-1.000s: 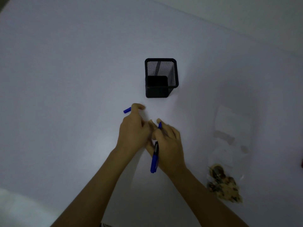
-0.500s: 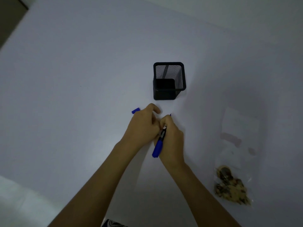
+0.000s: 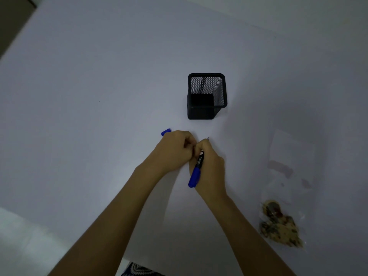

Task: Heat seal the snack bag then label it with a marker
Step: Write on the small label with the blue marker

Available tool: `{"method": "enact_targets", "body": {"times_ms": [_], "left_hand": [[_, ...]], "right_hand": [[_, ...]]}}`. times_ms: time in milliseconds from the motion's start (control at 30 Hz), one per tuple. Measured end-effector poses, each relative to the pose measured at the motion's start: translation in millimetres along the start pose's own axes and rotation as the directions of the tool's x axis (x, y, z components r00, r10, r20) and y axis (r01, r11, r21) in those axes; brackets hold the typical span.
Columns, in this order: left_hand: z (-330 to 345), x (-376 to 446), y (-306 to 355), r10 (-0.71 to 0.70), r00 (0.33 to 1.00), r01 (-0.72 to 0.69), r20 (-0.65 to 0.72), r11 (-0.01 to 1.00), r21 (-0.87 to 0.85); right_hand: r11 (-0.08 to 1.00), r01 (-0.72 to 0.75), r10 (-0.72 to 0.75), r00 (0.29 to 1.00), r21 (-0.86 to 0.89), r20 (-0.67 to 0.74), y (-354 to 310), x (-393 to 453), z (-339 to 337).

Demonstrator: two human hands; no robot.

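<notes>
My right hand [image 3: 211, 168] grips a blue marker [image 3: 196, 170] in a writing hold, its rear end pointing back toward me and its tip hidden under my fingers. My left hand [image 3: 175, 150] is curled shut against the right one, and the blue marker cap [image 3: 165, 131] sticks out past its knuckles; whether the fingers grip the cap I cannot tell. The clear snack bag [image 3: 286, 196] lies flat on the white table to the right, apart from both hands, with brown snacks bunched at its near end.
A black mesh pen holder [image 3: 207, 96] stands upright just beyond my hands, with a dark pen leaning inside. The white table [image 3: 99, 96] ends at the far left corner, where a darker floor shows. A patterned fabric edge appears at the bottom.
My right hand has turned the marker from lying along the palm to a steeper writing grip. Both hands have stayed pressed together in front of the holder.
</notes>
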State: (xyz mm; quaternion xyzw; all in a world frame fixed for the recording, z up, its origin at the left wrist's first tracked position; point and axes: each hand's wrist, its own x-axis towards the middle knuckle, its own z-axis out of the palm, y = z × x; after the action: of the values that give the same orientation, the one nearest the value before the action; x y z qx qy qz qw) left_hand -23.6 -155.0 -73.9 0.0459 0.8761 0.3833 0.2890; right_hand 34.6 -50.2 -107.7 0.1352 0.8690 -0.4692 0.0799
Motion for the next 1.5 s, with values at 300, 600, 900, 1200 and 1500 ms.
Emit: {"method": "enact_targets", "body": {"times_ms": [300,600,900,1200,1500], "left_hand": [[8,1,-9,0.153,0.985,-0.145,-0.075,0.984,0.099],[27,3,-15,0.194,0.976,-0.164,-0.099,0.954,0.252],[35,2,-28,0.358,0.908,-0.300,-0.216,0.918,0.258],[58,-16,-53,0.563,0.731,-0.411,-0.386,0.814,0.410],[65,-27,-86,0.644,0.710,-0.407,-0.283,0.704,0.581]], "right_hand": [[0.999,0.001,-0.001,1.000,-0.032,-0.018,9,1,-12],[0.904,0.298,-0.314,0.949,-0.307,-0.001,5,-1,-11],[0.868,0.359,-0.382,0.924,-0.342,0.000,23,6,-3],[0.880,0.338,-0.328,0.941,-0.334,0.086,21,8,-3],[0.876,0.358,-0.307,0.930,-0.322,0.200,12,23,-13]]}}
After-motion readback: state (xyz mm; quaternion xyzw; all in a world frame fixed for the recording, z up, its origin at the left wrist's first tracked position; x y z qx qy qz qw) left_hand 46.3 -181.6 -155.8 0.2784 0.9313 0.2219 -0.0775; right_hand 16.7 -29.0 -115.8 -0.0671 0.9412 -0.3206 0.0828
